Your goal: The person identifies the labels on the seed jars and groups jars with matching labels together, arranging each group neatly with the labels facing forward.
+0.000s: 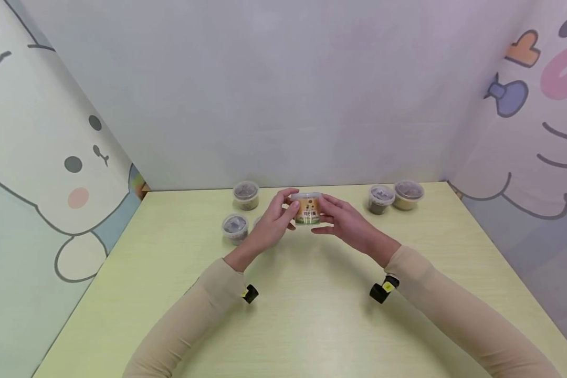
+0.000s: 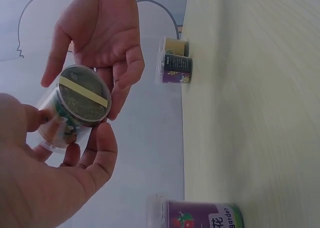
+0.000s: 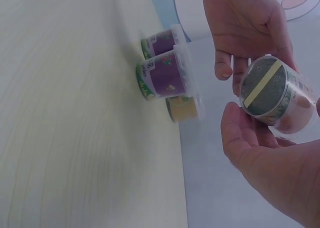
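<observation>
Tubs (image 1: 245, 196) on tbl (image 1: 307, 315), 1 part-hid by L hand (image 1: 271, 224); it & R hand (image 1: 352, 226), fingers curled, grip cup (image 1: 307, 210) midair.

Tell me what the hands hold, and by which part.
A small printed cup, held by its side wall, with the left hand on one side and the right hand opposite.

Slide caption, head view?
Left hand and right hand hold a round, clear plastic cup with an orange label above a pale yellow-green table, clear-lidded plastic cups standing either side.
</observation>
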### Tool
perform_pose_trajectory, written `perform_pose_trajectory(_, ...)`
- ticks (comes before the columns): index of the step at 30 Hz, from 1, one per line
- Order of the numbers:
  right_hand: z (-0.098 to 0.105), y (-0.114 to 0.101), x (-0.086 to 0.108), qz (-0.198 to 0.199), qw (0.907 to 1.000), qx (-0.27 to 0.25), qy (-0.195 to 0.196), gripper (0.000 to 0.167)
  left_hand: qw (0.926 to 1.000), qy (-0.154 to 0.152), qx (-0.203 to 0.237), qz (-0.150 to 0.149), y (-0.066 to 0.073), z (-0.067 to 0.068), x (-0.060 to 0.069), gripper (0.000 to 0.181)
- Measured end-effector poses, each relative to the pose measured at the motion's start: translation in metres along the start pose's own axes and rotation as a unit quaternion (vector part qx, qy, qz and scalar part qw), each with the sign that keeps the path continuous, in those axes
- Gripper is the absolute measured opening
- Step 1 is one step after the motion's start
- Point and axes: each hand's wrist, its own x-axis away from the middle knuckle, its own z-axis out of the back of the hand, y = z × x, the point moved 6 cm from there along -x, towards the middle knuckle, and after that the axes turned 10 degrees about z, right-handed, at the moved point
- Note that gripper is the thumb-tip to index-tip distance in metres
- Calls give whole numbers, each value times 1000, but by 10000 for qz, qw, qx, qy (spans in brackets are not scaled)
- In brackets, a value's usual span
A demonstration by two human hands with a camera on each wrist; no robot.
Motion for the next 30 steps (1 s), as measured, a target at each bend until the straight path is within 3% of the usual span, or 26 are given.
perform_pose_trajectory(30, -4, 1, -5, -234, 9996, 119, 98, 64, 9997, -33, 24, 235, -9, 11, 2, 45)
